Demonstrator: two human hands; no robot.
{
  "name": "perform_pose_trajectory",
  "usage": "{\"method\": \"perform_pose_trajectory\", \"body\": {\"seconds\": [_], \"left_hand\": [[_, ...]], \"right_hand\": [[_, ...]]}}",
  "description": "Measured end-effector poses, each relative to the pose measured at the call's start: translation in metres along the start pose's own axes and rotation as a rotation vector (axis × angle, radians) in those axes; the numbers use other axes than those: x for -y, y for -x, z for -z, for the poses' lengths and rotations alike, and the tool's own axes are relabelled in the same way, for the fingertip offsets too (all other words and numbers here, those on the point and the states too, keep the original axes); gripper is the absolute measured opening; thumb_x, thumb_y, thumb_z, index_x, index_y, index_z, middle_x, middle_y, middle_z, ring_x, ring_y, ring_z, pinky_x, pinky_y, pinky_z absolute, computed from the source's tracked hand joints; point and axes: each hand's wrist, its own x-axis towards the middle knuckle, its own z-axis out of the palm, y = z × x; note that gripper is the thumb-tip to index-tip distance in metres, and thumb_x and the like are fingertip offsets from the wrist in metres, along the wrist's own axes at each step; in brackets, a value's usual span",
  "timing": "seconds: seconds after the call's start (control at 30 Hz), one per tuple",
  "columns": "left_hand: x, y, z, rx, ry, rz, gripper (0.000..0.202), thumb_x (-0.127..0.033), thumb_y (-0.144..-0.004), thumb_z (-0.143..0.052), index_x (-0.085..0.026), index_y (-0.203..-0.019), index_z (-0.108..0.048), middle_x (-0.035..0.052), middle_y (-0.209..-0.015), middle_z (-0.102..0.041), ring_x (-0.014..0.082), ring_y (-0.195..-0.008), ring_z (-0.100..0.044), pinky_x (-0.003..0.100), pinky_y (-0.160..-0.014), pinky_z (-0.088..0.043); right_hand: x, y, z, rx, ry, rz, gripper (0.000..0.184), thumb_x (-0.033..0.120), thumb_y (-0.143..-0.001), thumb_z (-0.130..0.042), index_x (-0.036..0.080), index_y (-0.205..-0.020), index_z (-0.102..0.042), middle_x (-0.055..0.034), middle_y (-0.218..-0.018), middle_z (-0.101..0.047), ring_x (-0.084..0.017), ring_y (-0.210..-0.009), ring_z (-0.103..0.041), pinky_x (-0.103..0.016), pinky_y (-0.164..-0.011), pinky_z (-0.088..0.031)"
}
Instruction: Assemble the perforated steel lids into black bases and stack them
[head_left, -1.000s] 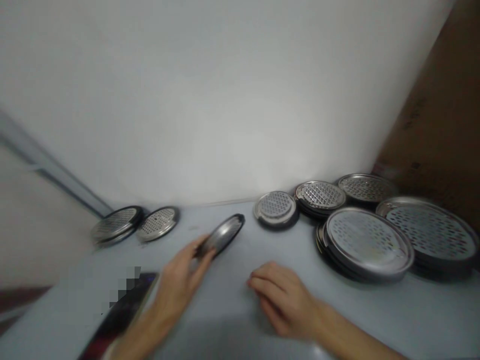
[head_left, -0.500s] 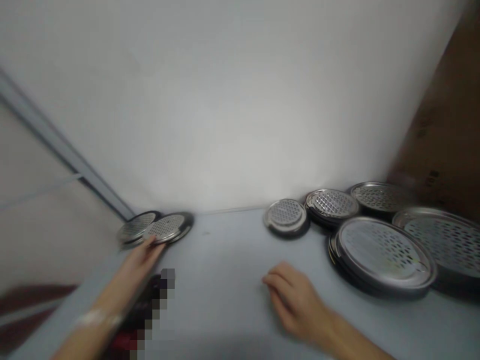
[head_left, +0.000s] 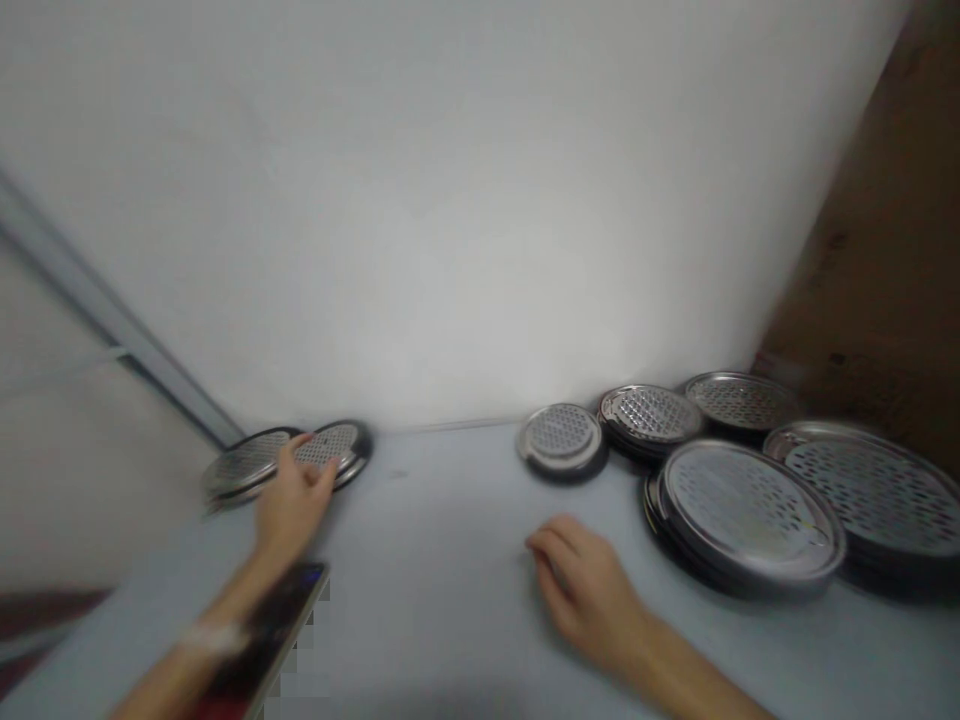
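Round silver metal lid with holes [head_left: 335, 446] lay just past the left hand [head_left: 292, 505], whose open fingers touched it.

A white painted wall [head_left: 450, 200] is seen across the upper part of the view, and its lower edge is met by a pale grey-blue work surface [head_left: 450, 570] along a thin ledge [head_left: 450, 425]. Brightest illumination is recorded on the wall's lower right. A brown cardboard panel [head_left: 855, 260] is positioned against the wall at right. A grey metal strip [head_left: 97, 310] is noted at left, running diagonally beside a beige surface [head_left: 67, 480]. A dark red area [head_left: 37, 610] is observed at lower left.
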Motion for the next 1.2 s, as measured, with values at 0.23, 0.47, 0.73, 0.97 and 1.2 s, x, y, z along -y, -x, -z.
{"method": "perform_pose_trajectory", "body": {"seconds": [0.23,0.47,0.73,0.97,1.2], "left_hand": [[-0.124,0.056,-0.064,0.611,0.009,-0.887,0.032,-0.022,-0.093,-0.057,-0.019,-0.124,-0.061,0.0096,-0.120,-0.068,0.0244,-0.113,-0.061,0.038,-0.100,-0.048],[-0.172,0.079,-0.130,0.585,-0.072,-1.106,0.019,-0.011,-0.094,-0.055,-0.015,-0.112,-0.060,0.0116,-0.117,-0.064,0.0264,-0.111,-0.059,0.043,-0.099,-0.050],[-0.142,0.123,-0.081,0.740,0.148,-1.029,0.047,-0.010,-0.093,-0.058,-0.024,-0.137,-0.050,0.0077,-0.130,-0.061,0.0226,-0.119,-0.060,0.040,-0.105,-0.050],[-0.102,0.128,-0.046,0.686,0.035,-0.934,0.022,-0.007,-0.091,-0.055,-0.020,-0.106,-0.065,0.0062,-0.113,-0.067,0.0224,-0.104,-0.065,0.038,-0.093,-0.057],[-0.065,0.123,-0.022,0.679,0.006,-0.836,0.016,-0.012,-0.092,-0.053,-0.023,-0.098,-0.064,0.0054,-0.108,-0.066,0.0204,-0.095,-0.067,0.032,-0.085,-0.057]], "right_hand": [[-0.024,-0.008,0.007,-0.190,0.058,-0.255,0.018,0.013,-0.093,-0.046,0.019,-0.096,-0.063,-0.0070,-0.089,-0.066,-0.022,-0.083,-0.062,-0.034,-0.074,-0.050],[-0.044,-0.004,0.001,-0.131,0.326,-0.372,0.039,0.013,-0.088,-0.053,0.016,-0.126,-0.055,-0.0168,-0.120,-0.059,-0.034,-0.114,-0.055,-0.052,-0.096,-0.048],[-0.046,-0.004,0.002,-0.078,0.321,-0.383,0.023,0.012,-0.096,-0.040,0.018,-0.101,-0.062,-0.0146,-0.112,-0.057,-0.030,-0.104,-0.055,-0.051,-0.093,-0.050],[-0.047,-0.004,-0.003,-0.069,0.194,-0.363,0.023,0.020,-0.099,-0.044,0.020,-0.117,-0.059,-0.0137,-0.122,-0.055,-0.027,-0.109,-0.058,-0.047,-0.095,-0.051],[-0.050,-0.004,-0.001,0.003,0.392,-0.464,0.025,0.028,-0.100,-0.045,0.022,-0.115,-0.064,-0.0123,-0.111,-0.066,-0.030,-0.103,-0.061,-0.046,-0.088,-0.049]]}}
